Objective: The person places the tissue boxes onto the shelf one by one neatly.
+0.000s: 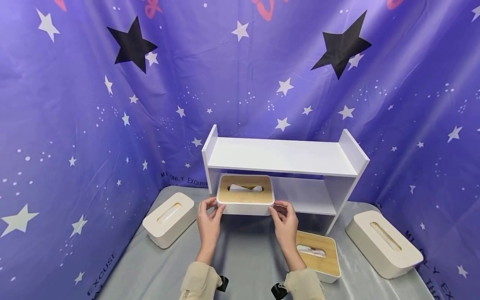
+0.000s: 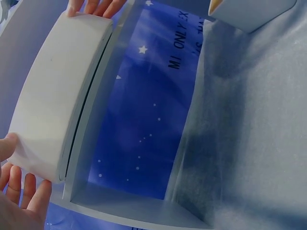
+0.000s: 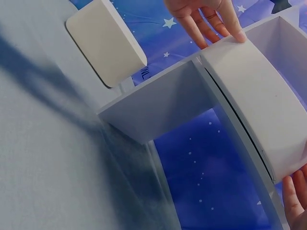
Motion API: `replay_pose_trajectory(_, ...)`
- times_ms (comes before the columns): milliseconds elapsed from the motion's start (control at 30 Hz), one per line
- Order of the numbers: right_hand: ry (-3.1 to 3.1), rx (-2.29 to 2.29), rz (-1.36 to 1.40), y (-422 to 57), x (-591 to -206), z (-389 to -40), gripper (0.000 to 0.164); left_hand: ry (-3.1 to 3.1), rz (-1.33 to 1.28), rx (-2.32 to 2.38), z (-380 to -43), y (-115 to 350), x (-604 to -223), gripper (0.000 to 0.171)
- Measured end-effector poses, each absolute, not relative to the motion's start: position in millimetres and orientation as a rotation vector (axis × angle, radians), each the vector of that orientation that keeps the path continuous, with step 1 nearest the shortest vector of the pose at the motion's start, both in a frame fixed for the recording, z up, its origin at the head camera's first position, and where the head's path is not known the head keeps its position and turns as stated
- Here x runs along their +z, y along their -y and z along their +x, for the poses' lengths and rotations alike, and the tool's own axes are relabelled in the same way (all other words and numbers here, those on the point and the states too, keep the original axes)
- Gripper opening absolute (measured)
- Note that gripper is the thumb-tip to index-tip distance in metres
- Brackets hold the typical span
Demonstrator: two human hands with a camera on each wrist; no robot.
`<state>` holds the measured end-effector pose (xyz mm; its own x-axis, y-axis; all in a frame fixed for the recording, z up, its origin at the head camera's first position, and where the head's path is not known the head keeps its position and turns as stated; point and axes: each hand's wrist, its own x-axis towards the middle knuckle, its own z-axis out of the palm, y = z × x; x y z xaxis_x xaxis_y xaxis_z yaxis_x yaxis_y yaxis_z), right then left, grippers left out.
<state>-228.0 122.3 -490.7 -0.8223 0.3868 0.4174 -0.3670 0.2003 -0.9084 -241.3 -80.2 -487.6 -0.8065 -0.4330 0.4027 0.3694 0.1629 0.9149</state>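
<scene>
A white tissue box with a bamboo lid (image 1: 245, 209) sits at the left end of the lower board of a white two-tier shelf (image 1: 281, 156). White tissue shows in its slot. My left hand (image 1: 208, 221) grips the box's left front corner, thumb on the front face. At the opposite corner, my right hand (image 1: 286, 223) holds it the same way. In the left wrist view, the box's plain front (image 2: 60, 86) spans between both hands, its base close along the board's edge. The right wrist view shows fingers (image 3: 235, 28) of my left hand on the far end.
Left of the shelf lies a cream tissue box (image 1: 168, 221); another cream tissue box (image 1: 386, 246) stands far right. A second bamboo-lidded tissue box (image 1: 322, 252) is beside my right forearm, partly hidden by it. Grey cloth (image 1: 243, 258) covers the table, with a purple starred curtain (image 1: 232, 83) behind.
</scene>
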Motion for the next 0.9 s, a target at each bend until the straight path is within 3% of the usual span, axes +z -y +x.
replay_pose_trajectory(433, 1.898, 1.725, 0.034, -112, -477, -215, 0.031, 1.855, 0.017, -1.726, -235, 80, -491, 0.046)
replay_pose_trajectory(900, 1.898, 1.735, 0.135, -104, -468, -207, 0.042, 1.887, -0.040, -1.660, -220, 78, -476, 0.044)
